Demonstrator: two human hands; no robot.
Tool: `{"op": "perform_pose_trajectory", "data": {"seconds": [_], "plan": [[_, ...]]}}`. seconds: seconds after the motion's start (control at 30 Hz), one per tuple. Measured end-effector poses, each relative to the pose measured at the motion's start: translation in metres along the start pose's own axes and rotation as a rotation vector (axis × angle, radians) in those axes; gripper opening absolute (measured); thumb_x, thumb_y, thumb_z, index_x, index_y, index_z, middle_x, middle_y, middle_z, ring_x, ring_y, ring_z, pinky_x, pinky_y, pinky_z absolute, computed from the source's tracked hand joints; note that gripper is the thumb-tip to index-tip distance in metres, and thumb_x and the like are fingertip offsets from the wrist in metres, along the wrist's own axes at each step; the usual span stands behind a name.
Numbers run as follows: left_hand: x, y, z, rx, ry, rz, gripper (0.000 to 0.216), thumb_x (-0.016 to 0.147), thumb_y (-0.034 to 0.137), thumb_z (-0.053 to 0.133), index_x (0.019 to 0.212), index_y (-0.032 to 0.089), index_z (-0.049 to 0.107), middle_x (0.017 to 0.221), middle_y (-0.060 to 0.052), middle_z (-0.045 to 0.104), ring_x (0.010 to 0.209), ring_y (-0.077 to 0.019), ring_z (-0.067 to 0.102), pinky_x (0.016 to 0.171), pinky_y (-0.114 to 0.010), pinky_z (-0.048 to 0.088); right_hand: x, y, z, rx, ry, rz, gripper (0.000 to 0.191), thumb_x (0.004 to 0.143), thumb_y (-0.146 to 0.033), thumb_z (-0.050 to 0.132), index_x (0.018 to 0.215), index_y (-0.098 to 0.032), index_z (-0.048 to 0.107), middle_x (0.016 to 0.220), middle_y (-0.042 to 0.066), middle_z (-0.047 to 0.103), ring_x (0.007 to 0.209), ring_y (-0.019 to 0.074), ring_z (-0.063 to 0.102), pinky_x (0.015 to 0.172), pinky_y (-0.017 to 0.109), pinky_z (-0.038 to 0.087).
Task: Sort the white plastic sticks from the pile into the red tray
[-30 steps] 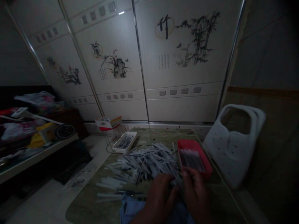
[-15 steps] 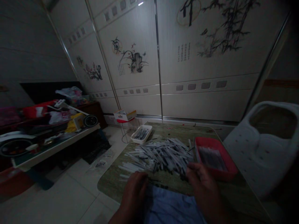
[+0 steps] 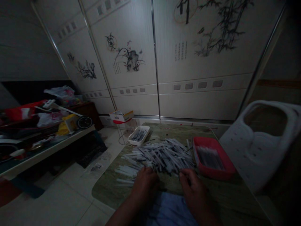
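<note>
A heap of thin white and dark sticks (image 3: 160, 155) covers the middle of a low green table (image 3: 221, 194). My left hand (image 3: 144, 183) rests at the near edge of the heap, fingers curled down onto the sticks. My right hand (image 3: 192, 188) sits just right of it, fingers bent at the heap's near right edge. The dim light hides what either hand grips. A red tray (image 3: 213, 158) with sticks laid in it stands right of the heap. A white tray (image 3: 138, 135) holding a few dark sticks stands at the table's far left corner. Blue cloth (image 3: 169, 210) lies under my wrists.
A white chair (image 3: 261, 141) stands right of the table. A cluttered bench (image 3: 42, 131) runs along the left. Painted wardrobe doors (image 3: 188, 56) close off the far side, with a small box (image 3: 120, 116) on the floor before them. Pale tiled floor (image 3: 70, 201) lies left of the table.
My hands came apart, the left swinging out to the left, then both moved back onto the heap's near edge. The view has shifted left and lower.
</note>
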State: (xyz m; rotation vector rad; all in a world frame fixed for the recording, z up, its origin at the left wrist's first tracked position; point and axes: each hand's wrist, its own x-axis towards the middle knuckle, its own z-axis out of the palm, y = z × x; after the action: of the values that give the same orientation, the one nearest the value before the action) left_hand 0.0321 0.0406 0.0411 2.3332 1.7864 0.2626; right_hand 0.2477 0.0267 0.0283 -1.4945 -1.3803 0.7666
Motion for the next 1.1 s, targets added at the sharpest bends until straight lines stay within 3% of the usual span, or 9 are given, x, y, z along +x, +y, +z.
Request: {"op": "perform_pose_trajectory", "data": {"seconds": [0.2,0.43,0.57,0.73,0.93,1.1], "plan": [[0.025,0.006,-0.004,0.094,-0.122,0.049,0.013,0.08,0.025,0.065,0.088,0.026,0.076,0.102,-0.01,0.068,0.101,-0.0313,0.058,0.083,-0.04,0.043,0.0,-0.001,0.001,-0.03,0.054,0.051,0.03,0.093,-0.052,0.048,0.097,-0.03,0.069,0.086,0.0,0.076,0.079,0.021,0.071,0.071,0.029,0.051],[0.03,0.006,0.007,0.081,-0.056,0.077,0.016,0.082,0.018,0.06,0.083,0.026,0.074,0.1,-0.011,0.069,0.101,-0.0329,0.06,0.084,-0.043,0.043,0.006,0.006,0.0,0.096,0.013,-0.069,0.023,0.093,-0.049,0.053,0.093,-0.031,0.067,0.087,0.0,0.076,0.083,0.0223,0.072,0.071,0.03,0.054],[0.029,0.01,-0.001,-0.032,0.066,0.088,0.016,0.085,0.018,0.058,0.089,0.025,0.071,0.106,-0.01,0.069,0.103,-0.031,0.057,0.087,-0.043,0.041,0.007,0.012,0.002,0.069,-0.008,-0.065,0.023,0.092,-0.049,0.053,0.093,-0.031,0.069,0.086,0.0,0.076,0.081,0.0219,0.072,0.07,0.03,0.054],[0.029,0.024,-0.024,-0.494,0.319,0.136,0.013,0.094,0.03,0.055,0.088,0.023,0.064,0.095,-0.007,0.065,0.096,-0.025,0.057,0.086,-0.037,0.042,0.003,0.005,0.002,0.043,-0.097,-0.161,0.024,0.096,-0.041,0.052,0.105,-0.029,0.071,0.1,0.003,0.076,0.094,0.022,0.071,0.081,0.032,0.055],[0.039,0.035,-0.02,-1.402,0.515,-0.296,0.03,0.085,0.049,0.069,0.089,0.022,0.056,0.075,0.003,0.055,0.063,-0.0119,0.049,0.06,-0.024,0.039,-0.003,0.005,0.01,0.131,-0.184,-0.178,0.036,0.094,-0.042,0.057,0.124,-0.028,0.07,0.117,0.008,0.076,0.102,0.0246,0.073,0.088,0.037,0.057],[0.04,0.037,-0.008,-1.674,0.519,-0.494,0.038,0.073,0.049,0.08,0.086,0.022,0.056,0.075,0.004,0.058,0.063,-0.0114,0.053,0.058,-0.024,0.041,-0.004,0.004,0.011,0.169,-0.405,-0.211,0.036,0.099,-0.041,0.049,0.12,-0.023,0.072,0.116,0.011,0.076,0.11,0.026,0.071,0.095,0.037,0.053]]}}
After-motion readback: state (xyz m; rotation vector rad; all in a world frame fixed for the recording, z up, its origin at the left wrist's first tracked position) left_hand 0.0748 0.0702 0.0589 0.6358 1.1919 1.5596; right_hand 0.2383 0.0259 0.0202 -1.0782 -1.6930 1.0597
